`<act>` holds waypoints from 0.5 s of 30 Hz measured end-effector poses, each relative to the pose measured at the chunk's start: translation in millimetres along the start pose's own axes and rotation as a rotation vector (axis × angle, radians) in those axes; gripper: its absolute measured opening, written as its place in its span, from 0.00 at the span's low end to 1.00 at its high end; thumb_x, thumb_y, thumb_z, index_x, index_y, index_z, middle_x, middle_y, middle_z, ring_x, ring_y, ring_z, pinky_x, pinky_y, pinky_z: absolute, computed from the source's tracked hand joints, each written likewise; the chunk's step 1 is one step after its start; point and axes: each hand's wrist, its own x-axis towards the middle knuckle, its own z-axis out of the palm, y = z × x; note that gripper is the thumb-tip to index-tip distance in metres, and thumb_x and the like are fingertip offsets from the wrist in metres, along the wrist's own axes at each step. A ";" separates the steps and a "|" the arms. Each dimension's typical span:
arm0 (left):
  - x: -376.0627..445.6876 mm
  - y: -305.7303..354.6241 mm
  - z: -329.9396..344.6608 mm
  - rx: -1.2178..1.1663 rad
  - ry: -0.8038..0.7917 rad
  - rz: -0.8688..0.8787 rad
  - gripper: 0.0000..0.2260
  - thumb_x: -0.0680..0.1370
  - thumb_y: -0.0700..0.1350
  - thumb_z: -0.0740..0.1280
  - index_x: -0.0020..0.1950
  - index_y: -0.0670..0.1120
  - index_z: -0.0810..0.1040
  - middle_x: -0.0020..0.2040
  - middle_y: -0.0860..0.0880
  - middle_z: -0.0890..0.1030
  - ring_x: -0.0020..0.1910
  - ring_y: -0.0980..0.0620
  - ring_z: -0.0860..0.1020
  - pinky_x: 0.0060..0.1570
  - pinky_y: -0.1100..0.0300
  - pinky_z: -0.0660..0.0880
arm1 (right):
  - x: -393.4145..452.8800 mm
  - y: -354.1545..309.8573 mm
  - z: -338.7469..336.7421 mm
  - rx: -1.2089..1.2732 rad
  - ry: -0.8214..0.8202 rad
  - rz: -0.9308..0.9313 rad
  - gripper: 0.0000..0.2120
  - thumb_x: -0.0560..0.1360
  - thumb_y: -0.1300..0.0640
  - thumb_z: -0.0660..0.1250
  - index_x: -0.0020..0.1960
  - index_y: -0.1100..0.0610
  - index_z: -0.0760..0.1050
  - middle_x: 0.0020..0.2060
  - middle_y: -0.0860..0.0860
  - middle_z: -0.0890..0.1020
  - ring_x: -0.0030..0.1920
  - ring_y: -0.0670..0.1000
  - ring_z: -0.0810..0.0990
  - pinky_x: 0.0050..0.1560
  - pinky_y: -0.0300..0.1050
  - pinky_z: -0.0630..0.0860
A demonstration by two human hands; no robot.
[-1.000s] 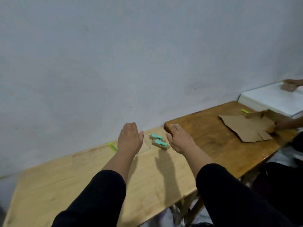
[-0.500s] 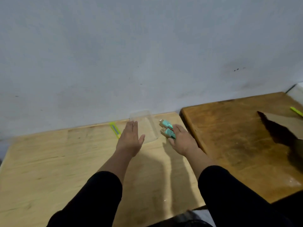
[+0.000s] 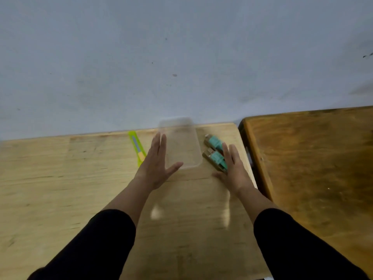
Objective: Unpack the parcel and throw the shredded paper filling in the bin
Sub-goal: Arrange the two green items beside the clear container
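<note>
Both hands are flat and held apart, fingers straight, gripping nothing. The left hand lies at the left edge of a clear case, its thumb reaching under the case's near corner. The right hand lies just right of two small teal packs, its fingers alongside the nearer one; whether it touches that pack is hard to tell.

A second ago the hands hung further back from these things and the view took in another person's hands on flattened cardboard on the brown desk. Now the hands have come forward to flank the case and packs, and the view has swung left — the cardboard is out of frame.

Left of the left hand a green cutter lies on the pale desk, near the wall. The brown desk butts against it on the right.

No parcel, shredded paper or bin shows here. Judging by that, the unpacking looks done — the case and packs seem to be the contents, laid out — and the hands look to be presenting or tidying them. Whether the paper has reached the bin cannot be told.
</note>
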 end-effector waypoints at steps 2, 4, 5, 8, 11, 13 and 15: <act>2.2 -2.0 1.2 -0.025 -0.017 -0.026 0.43 0.75 0.59 0.63 0.75 0.40 0.40 0.77 0.43 0.39 0.76 0.49 0.39 0.75 0.56 0.43 | 6.7 -1.9 6.7 0.019 0.019 -0.028 0.44 0.73 0.51 0.69 0.75 0.41 0.39 0.76 0.48 0.39 0.77 0.53 0.45 0.75 0.54 0.56; 3.8 -4.0 3.1 -0.030 -0.027 -0.043 0.43 0.75 0.60 0.62 0.75 0.40 0.39 0.77 0.44 0.38 0.76 0.50 0.39 0.75 0.58 0.42 | 13.5 -4.6 11.1 0.029 0.050 -0.039 0.42 0.74 0.51 0.68 0.75 0.42 0.41 0.76 0.49 0.39 0.77 0.54 0.44 0.75 0.56 0.54; 4.1 -5.1 4.5 -0.026 -0.029 -0.048 0.43 0.75 0.60 0.61 0.75 0.40 0.39 0.77 0.44 0.37 0.76 0.50 0.39 0.74 0.59 0.42 | 16.9 -5.6 12.3 0.014 0.055 -0.040 0.42 0.74 0.50 0.67 0.75 0.42 0.41 0.76 0.49 0.39 0.76 0.55 0.44 0.75 0.58 0.54; 4.8 -4.1 7.4 -0.043 -0.015 -0.049 0.43 0.73 0.63 0.59 0.76 0.41 0.40 0.77 0.45 0.38 0.77 0.50 0.41 0.74 0.58 0.45 | 25.8 -9.1 14.1 -0.050 0.053 -0.050 0.38 0.75 0.45 0.64 0.74 0.40 0.41 0.75 0.50 0.41 0.75 0.59 0.46 0.74 0.61 0.54; 4.3 -0.9 6.8 -0.166 -0.025 -0.081 0.41 0.74 0.61 0.61 0.76 0.46 0.41 0.78 0.48 0.40 0.77 0.49 0.44 0.73 0.56 0.47 | 30.8 -11.3 16.3 -0.075 0.087 -0.070 0.36 0.75 0.44 0.63 0.75 0.41 0.45 0.73 0.55 0.48 0.72 0.59 0.54 0.73 0.58 0.59; 4.0 -1.2 8.5 -0.177 -0.016 -0.068 0.41 0.74 0.61 0.61 0.76 0.46 0.40 0.77 0.49 0.39 0.76 0.52 0.44 0.71 0.58 0.46 | 31.9 -12.6 17.0 -0.101 0.138 -0.091 0.35 0.75 0.45 0.63 0.75 0.43 0.47 0.70 0.58 0.54 0.69 0.57 0.59 0.70 0.54 0.61; 4.6 -2.3 9.2 -0.147 -0.007 -0.049 0.43 0.74 0.60 0.62 0.76 0.43 0.40 0.77 0.49 0.36 0.73 0.59 0.41 0.69 0.64 0.45 | 32.6 -14.9 16.3 -0.129 0.163 -0.102 0.35 0.76 0.45 0.63 0.75 0.44 0.48 0.69 0.59 0.57 0.68 0.56 0.60 0.69 0.53 0.63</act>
